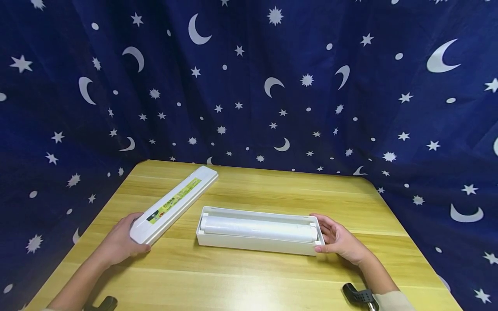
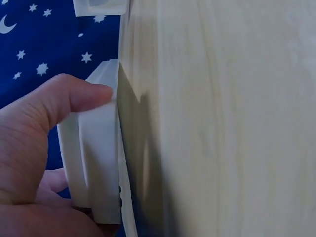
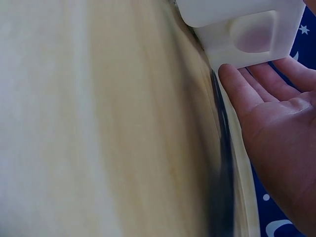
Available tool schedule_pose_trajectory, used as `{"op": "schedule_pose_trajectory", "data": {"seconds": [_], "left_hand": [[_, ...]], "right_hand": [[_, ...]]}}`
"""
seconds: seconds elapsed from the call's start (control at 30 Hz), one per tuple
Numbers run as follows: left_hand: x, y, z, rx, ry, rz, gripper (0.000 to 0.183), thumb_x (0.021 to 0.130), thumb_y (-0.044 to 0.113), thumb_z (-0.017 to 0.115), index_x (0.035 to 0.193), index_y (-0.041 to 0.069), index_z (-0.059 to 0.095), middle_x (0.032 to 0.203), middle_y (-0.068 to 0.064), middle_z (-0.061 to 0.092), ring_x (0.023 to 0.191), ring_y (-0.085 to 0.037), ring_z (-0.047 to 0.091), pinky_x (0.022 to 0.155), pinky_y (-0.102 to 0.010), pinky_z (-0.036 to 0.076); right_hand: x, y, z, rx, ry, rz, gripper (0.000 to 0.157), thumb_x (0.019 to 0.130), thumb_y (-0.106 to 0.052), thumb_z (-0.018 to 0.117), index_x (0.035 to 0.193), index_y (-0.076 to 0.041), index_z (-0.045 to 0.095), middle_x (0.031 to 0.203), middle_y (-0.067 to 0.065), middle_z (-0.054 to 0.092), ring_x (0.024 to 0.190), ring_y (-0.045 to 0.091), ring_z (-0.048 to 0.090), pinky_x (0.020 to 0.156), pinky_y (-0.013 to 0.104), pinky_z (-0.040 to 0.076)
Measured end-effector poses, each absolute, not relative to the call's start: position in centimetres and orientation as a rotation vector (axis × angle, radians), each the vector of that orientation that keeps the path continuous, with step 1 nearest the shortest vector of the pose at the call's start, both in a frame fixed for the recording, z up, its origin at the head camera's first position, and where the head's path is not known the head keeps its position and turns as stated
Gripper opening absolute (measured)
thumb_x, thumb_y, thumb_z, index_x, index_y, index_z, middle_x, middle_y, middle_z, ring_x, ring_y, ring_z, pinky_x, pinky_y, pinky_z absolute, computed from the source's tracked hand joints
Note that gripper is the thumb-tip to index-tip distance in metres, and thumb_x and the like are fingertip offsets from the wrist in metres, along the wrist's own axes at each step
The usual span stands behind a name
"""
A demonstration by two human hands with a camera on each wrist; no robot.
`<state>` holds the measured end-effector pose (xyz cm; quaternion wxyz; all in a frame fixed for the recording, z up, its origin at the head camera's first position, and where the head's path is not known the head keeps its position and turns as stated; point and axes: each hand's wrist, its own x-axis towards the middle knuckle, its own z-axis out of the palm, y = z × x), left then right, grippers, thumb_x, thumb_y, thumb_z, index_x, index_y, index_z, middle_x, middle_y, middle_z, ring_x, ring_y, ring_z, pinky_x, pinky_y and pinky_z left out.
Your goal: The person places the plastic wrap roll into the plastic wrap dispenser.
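- Head view: long white plastic dispenser tray lies lid-off at centre of the frame on the light wooden table, open side up.
- White roll of cling film sits inside the tray, lying lengthwise between its end walls; looks seated, though the end mounts are too small to confirm.
- Long white plastic lid with a green-yellow label lies apart from the tray, left of centre, running diagonally from lower left toward upper middle; it rests flat on the table, not touching the tray.
- Left hand grasps the near end of the lid; in the left wrist view the thumb presses on the end of the lid and the palm wraps below, so it is gripping the lid.
- Right hand is at the right end of the tray, fingers mostly straight and cupped against the end wall; the right wrist view shows the fingertips touching the tray end with an open palm, not clenched, steadying rather than pinching.
- Judged progress: roll is in, tray is open, lid is off and in hand. Left, as far as I can judge: bringing the lid over and closing it on the tray.
- Dark blue star-and-moon curtain fills the upper frame.
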<state>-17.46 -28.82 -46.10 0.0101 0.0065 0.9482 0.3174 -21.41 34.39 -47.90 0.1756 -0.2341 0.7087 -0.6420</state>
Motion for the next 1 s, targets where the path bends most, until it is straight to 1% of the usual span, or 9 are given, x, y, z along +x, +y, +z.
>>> {"op": "schedule_pose_trajectory", "data": {"seconds": [0.1, 0.2, 0.4, 0.5, 0.7, 0.93, 1.0], "left_hand": [[-17.4, -28.9, -46.1, 0.024, 2.966, 1.019, 0.112, 0.058, 0.024, 0.095, 0.149, -0.006, 0.036, 0.139, -0.033, 0.050, 0.115, -0.042, 0.049, 0.088, -0.046, 0.041], [-17.4, -28.9, -45.9, 0.032, 2.979, 1.041, 0.111, 0.059, 0.021, 0.093, 0.150, -0.006, 0.036, 0.141, -0.033, 0.047, 0.115, -0.042, 0.047, 0.088, -0.044, 0.039], [-17.3, -28.8, -45.6, 0.065, 3.015, 1.057, 0.108, 0.060, 0.022, 0.093, 0.149, -0.007, 0.037, 0.136, -0.033, 0.047, 0.109, -0.040, 0.052, 0.083, -0.037, 0.040], [-17.2, -28.7, -45.5, 0.086, 3.032, 1.068, 0.106, 0.061, 0.022, 0.093, 0.148, -0.006, 0.039, 0.135, -0.031, 0.049, 0.108, -0.037, 0.052, 0.083, -0.036, 0.040], [-17.2, -28.4, -45.0, 0.141, 3.038, 1.110, 0.103, 0.065, 0.022, 0.093, 0.148, -0.006, 0.040, 0.136, -0.030, 0.055, 0.109, -0.036, 0.052, 0.085, -0.037, 0.040], [-17.0, -28.5, -45.0, 0.131, 3.077, 1.101, 0.097, 0.066, 0.024, 0.093, 0.146, -0.004, 0.044, 0.131, -0.027, 0.062, 0.103, -0.030, 0.057, 0.079, -0.026, 0.042], [-16.9, -28.4, -45.0, 0.129, 3.091, 1.100, 0.097, 0.066, 0.025, 0.093, 0.145, -0.003, 0.045, 0.129, -0.027, 0.064, 0.101, -0.030, 0.058, 0.078, -0.025, 0.043]], "right_hand": [[-21.4, 34.4, -47.9, -0.657, 2.019, -1.813, 0.092, 0.082, 0.012, 0.075, 0.156, 0.008, 0.020, 0.147, -0.009, 0.052, 0.133, 0.001, 0.054, 0.102, 0.024, 0.053], [-21.3, 34.4, -47.9, -0.669, 2.030, -1.808, 0.092, 0.082, 0.012, 0.075, 0.156, 0.009, 0.020, 0.148, -0.008, 0.051, 0.133, 0.001, 0.054, 0.102, 0.024, 0.053], [-21.3, 34.4, -47.7, -0.641, 2.043, -1.803, 0.094, 0.082, 0.011, 0.076, 0.156, 0.010, 0.019, 0.148, -0.011, 0.051, 0.134, -0.002, 0.053, 0.103, 0.022, 0.052], [-21.3, 34.4, -47.7, -0.639, 2.048, -1.802, 0.094, 0.082, 0.010, 0.076, 0.156, 0.010, 0.019, 0.147, -0.011, 0.051, 0.134, -0.003, 0.052, 0.103, 0.021, 0.051], [-21.3, 34.3, -47.7, -0.645, 2.050, -1.804, 0.093, 0.082, 0.011, 0.076, 0.156, 0.010, 0.020, 0.147, -0.010, 0.052, 0.133, -0.001, 0.053, 0.103, 0.022, 0.052], [-21.3, 34.3, -47.8, -0.664, 2.046, -1.799, 0.093, 0.082, 0.010, 0.075, 0.156, 0.010, 0.019, 0.148, -0.006, 0.050, 0.133, 0.001, 0.054, 0.102, 0.024, 0.053], [-21.2, 34.3, -47.8, -0.663, 2.042, -1.801, 0.092, 0.082, 0.011, 0.075, 0.156, 0.010, 0.019, 0.148, -0.005, 0.050, 0.132, 0.001, 0.055, 0.101, 0.024, 0.054]]}}
